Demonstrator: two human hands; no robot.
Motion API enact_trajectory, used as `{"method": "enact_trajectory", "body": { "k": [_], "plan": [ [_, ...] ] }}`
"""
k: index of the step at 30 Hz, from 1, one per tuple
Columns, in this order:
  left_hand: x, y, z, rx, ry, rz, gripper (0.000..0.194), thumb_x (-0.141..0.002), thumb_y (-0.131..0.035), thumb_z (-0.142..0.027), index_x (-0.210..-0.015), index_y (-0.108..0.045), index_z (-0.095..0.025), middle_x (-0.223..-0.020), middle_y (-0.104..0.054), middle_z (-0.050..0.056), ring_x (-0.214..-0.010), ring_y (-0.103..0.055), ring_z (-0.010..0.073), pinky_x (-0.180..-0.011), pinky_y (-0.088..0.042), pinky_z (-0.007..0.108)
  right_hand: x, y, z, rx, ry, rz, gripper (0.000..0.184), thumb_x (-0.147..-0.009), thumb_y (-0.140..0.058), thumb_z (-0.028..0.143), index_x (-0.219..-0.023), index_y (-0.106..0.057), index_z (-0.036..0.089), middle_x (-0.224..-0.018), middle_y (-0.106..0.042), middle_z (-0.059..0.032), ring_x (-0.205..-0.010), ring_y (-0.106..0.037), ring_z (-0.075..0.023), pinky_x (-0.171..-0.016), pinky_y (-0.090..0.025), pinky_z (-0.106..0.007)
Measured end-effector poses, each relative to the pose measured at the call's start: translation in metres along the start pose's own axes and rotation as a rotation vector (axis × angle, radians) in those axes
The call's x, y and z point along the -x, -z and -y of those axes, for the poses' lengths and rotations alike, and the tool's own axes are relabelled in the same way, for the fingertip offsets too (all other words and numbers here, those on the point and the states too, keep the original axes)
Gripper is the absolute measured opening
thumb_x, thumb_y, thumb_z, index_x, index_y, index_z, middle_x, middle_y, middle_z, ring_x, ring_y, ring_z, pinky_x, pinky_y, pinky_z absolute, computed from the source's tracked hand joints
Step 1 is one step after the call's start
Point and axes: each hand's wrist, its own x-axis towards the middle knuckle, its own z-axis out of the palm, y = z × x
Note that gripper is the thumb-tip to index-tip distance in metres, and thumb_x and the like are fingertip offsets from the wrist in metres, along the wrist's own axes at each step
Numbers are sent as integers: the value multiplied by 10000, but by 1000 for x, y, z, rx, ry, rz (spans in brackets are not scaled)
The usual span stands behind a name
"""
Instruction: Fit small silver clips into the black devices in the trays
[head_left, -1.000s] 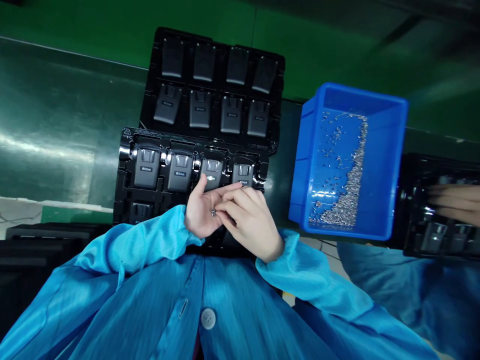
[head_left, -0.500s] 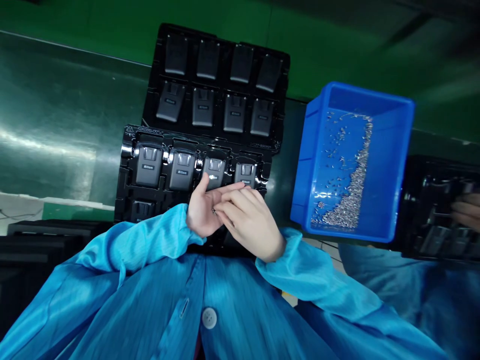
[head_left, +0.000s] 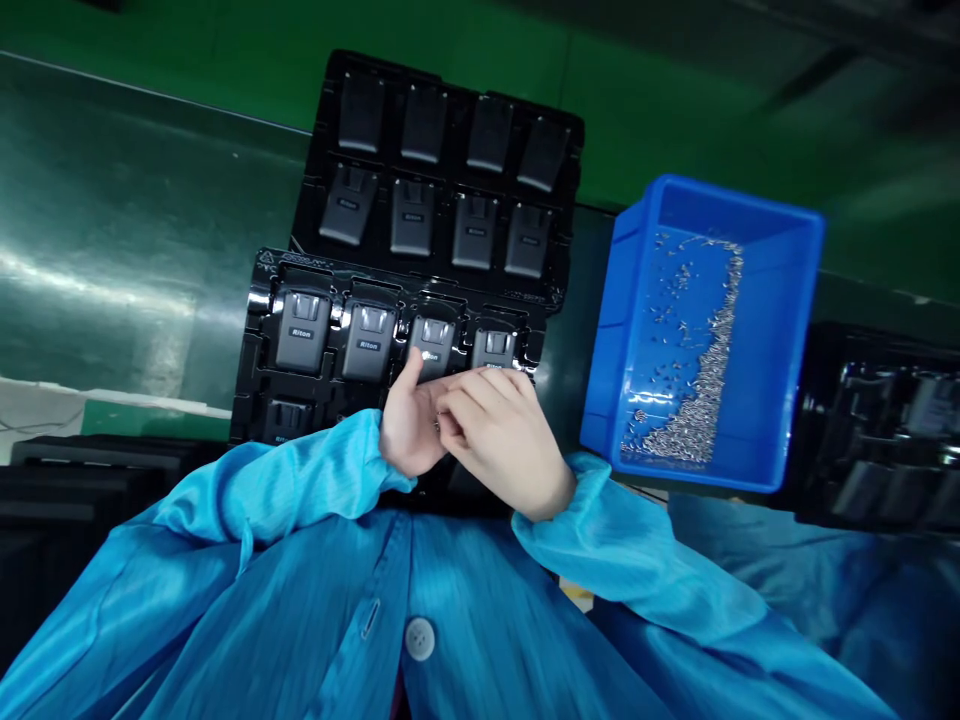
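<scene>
We see a few small metal bits (head_left: 437, 425) in the hollow of the left hand (head_left: 407, 425), partly hidden by the right hand (head_left: 510, 440). We judge them light, hard and stiff – unlikely to break, but smooth enough to slide or roll off skin – so the best hold is a pinch across one bit with thumb and fingertip, the palm kept cupped beneath. The left palm faces up with its thumb spread away; the right fingers curl together at the bits, and whether they pinch one we cannot tell.

Both hands are over the near tray (head_left: 247, 370), a black moulded one. Its grey cases (head_left: 300, 350) read "Riton" on small dark labels, the third label part covered by the left thumb. A triangle mark sits at the tray's far left corner, with writing too small for us to read. Beyond lies the far tray (head_left: 310, 190), where "Riton" shows on the closer row only. To our right stands a blue bin (head_left: 772, 330) with a loose pile of shiny metal pieces (head_left: 697, 415), and past it another black tray (head_left: 832, 400), blurred
</scene>
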Motion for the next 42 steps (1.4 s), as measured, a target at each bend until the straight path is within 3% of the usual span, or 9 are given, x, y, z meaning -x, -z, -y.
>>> {"method": "enact_trajectory", "body": {
  "k": [4,8,11,16,23,30,34,42],
  "plan": [
    [-1,0,2,-17,-11,-2,776,-997,-103,-575,-1195,-647,-58,-956,-731,161,-990,-698,259,-905,-520,374,3,-4,-12,-253,-66,-53,88,-853,-587,127,-811,-598,203,-874,-641,-26,-863,-521,-199,-842,-390,-375],
    [0,2,6,-82,-26,-103,483,-1035,-285,-330,-1037,-695,-74,-1007,-743,149,-1049,-692,206,-1035,-463,340,4,-5,-22,-496,-222,-198,59,-851,-617,172,-828,-625,226,-897,-626,-21,-920,-532,-205,-849,-420,-384],
    [5,4,9,-135,-39,-58,313,-993,-407,-159,-999,-709,-79,-1045,-748,137,-1054,-696,185,-1083,-434,349,6,-6,-26,-627,-341,-308,40,-848,-629,199,-831,-643,234,-919,-594,-30,-939,-525,-209,-845,-435,-396],
    [14,7,9,-168,-68,24,230,-957,-506,-116,-914,-732,-107,-1015,-759,111,-1009,-712,165,-1092,-433,364,8,-9,-25,-804,-352,-307,43,-860,-620,199,-846,-640,234,-965,-570,-30,-932,-545,-196,-859,-445,-413],
    [16,3,8,-171,-139,-124,206,-893,-593,-55,-719,-678,-124,-828,-741,38,-815,-711,90,-1021,-493,314,8,6,-23,-546,-246,-339,83,-877,-641,188,-874,-688,256,-989,-584,-37,-989,-541,-212,-881,-462,-429],
    [13,-2,11,-184,-186,-147,240,-895,-564,-22,-711,-685,-116,-769,-731,28,-771,-710,84,-954,-525,276,11,13,-26,-256,-116,-366,113,-868,-648,137,-910,-668,240,-910,-617,-39,-958,-527,-222,-855,-473,-412],
    [7,-4,13,-172,-167,-172,207,-914,-568,-61,-794,-726,-117,-854,-756,54,-822,-722,105,-1023,-496,325,6,10,-36,-249,-103,-330,90,-878,-631,142,-886,-647,229,-874,-627,-31,-906,-549,-207,-817,-477,-390],
    [5,-5,14,-178,-160,-229,257,-931,-548,-70,-759,-733,-119,-787,-745,46,-745,-708,88,-996,-505,316,1,16,-43,-298,-50,-196,78,-872,-604,138,-886,-615,215,-886,-633,-36,-898,-557,-206,-776,-469,-363]
  ]
}}
